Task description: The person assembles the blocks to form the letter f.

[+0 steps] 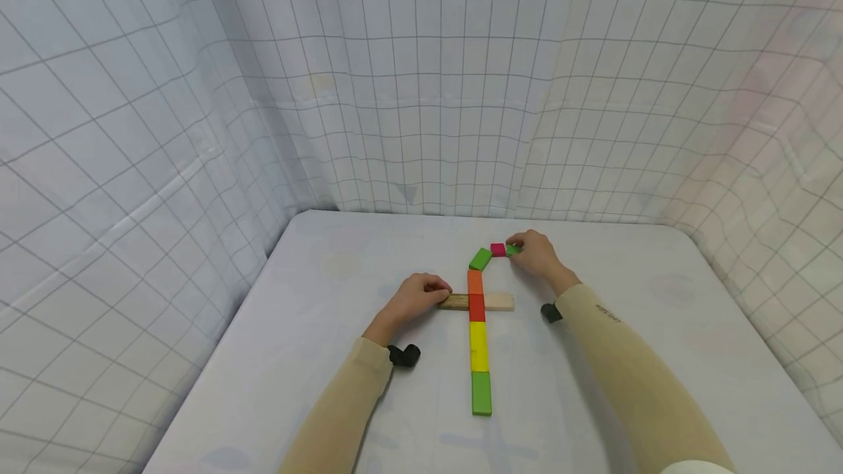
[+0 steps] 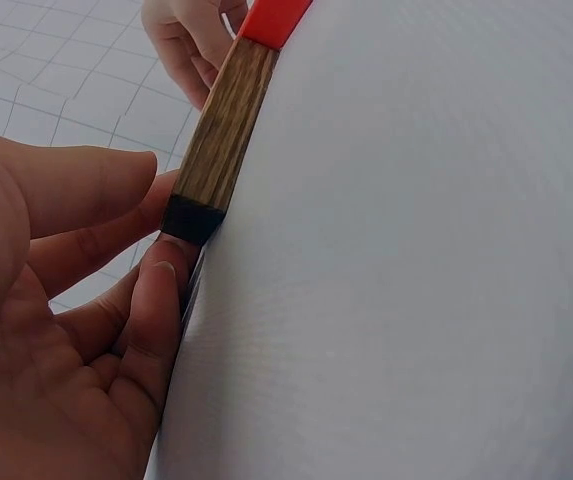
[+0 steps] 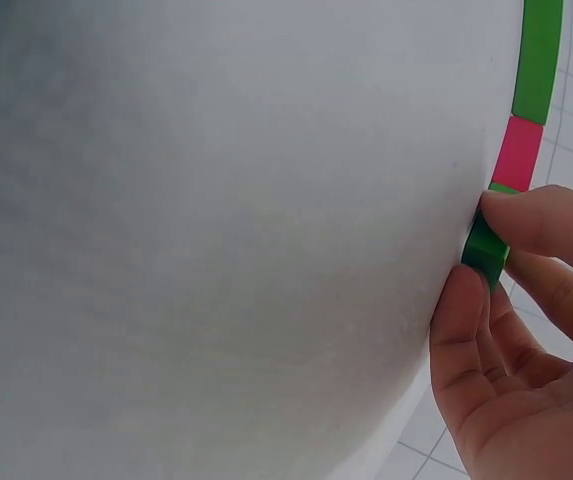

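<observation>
My right hand [image 1: 536, 254] pinches a small green block [image 3: 486, 248] between thumb and fingers at the far end of a row of flat blocks. Beside it lies a pink-red block [image 1: 497, 249], then a slanted green block [image 1: 481, 259]. Toward me run an orange block [image 1: 475, 281], a red block [image 1: 476, 308], a yellow block [image 1: 478, 347] and a green block [image 1: 481, 393]. My left hand [image 1: 416, 296] touches the outer end of a brown wooden block [image 2: 224, 125] with loosely bent fingers; its thumb looks apart from the wood. This block abuts the red one.
A pale wooden block [image 1: 500, 302] sticks out on the right side of the red block. Everything lies on a white-covered table [image 1: 316, 328]. White grid-patterned sheets [image 1: 395, 93] hang behind the table and along both sides. A black device is strapped at each wrist.
</observation>
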Motion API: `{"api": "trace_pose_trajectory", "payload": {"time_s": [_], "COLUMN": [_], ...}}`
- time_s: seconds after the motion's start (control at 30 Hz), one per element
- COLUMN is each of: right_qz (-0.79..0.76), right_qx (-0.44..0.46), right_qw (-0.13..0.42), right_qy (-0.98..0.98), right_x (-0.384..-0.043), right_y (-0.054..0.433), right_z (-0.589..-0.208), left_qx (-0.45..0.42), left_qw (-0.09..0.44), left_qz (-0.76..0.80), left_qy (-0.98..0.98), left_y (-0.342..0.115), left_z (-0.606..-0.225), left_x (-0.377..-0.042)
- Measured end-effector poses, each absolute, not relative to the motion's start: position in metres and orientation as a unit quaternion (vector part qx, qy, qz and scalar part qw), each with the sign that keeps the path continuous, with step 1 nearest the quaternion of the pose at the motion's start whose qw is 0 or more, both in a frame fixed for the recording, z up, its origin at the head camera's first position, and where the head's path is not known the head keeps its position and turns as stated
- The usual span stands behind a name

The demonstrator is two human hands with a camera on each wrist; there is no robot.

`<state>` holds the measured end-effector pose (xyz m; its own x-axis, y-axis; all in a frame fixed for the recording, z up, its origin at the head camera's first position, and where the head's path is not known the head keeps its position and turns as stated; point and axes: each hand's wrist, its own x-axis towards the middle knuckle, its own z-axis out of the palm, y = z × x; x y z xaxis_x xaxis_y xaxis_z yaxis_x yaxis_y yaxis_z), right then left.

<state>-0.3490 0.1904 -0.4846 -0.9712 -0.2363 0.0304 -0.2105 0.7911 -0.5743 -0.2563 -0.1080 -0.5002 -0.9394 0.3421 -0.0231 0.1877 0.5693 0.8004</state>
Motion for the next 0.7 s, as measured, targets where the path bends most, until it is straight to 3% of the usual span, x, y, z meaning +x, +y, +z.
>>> {"api": "trace_pose_trajectory", "payload": {"time_s": [0.7], "right_qz": [-0.291], "right_qx": [-0.107], "right_qw": [0.027], "right_qy": [0.95], "right_x": [-0.344], "right_y": [0.1902], "right_z": [-0.4764], "left_qx": [0.153], "left_qw": [0.082], "left_qz": [0.438], "left_qy": [0.882], "left_y": [-0.1084], "left_z": [-0.497], "left_x": [-0.2536]}}
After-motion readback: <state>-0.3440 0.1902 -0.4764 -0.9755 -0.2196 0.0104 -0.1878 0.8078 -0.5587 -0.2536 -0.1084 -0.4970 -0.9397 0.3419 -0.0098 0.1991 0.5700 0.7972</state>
